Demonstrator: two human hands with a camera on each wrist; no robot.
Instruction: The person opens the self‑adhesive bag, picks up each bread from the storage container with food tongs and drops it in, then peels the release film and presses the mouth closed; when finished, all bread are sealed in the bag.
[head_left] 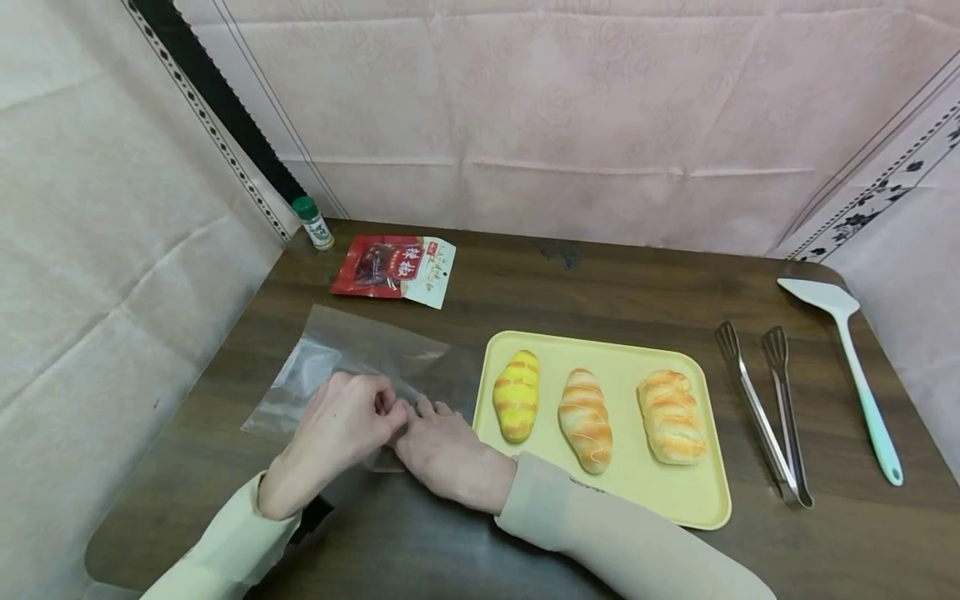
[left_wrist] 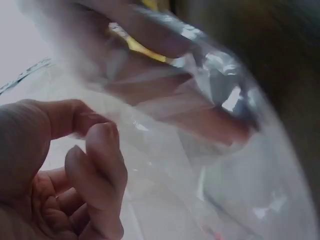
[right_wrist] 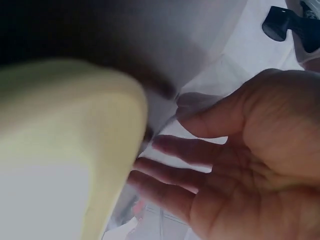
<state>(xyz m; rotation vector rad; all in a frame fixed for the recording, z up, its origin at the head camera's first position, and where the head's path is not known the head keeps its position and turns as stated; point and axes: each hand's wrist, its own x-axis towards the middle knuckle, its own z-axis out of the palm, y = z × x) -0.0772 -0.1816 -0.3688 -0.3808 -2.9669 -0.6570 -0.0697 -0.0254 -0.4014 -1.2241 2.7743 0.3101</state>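
1. Cloth: pale pink patterned cloth (head_left: 562, 100) along the far side, pale cloth at left and right too.
2. One dark wood-grain table (head_left: 660, 283), under everything.
3. One yellow tray (head_left: 624, 375), rounded corners, near side, right of centre; a sleeve crosses its near left edge.
4. One clear plastic bag (head_left: 360, 346), left of the tray on the near half, right side close to the tray's left edge. Film see-through, greyish over the dark wood; creased, bright glints, far edge fairly straight. In the left wrist view it bellies up in a wrinkled, curved sheet.
5. Tools, two, far right: one spatula (head_left: 862, 383), white blade, mint handle; to its left, one pair of metal tongs (head_left: 787, 417), arms apart, slotted tips pointing far.
6. Hands, two, meeting over the bag's near right part. Left hand (head_left: 337, 433): fingers curled, thumb and forefinger narrowed to a pinch on the film. Right hand (head_left: 450, 458): fingers lightly bent against the film, thumb close to the forefinger; cannot tell whether film is gripped between them.
7. One red-and-white packet (head_left: 390, 265), far left, beyond the bag.
8. Breads, three, in a row on the tray: yellow loaf (head_left: 516, 398) left, tan striped loaf (head_left: 585, 421) middle, blockier golden loaf (head_left: 673, 417) right.
9. One small bottle (head_left: 315, 227), green cap, far left corner.
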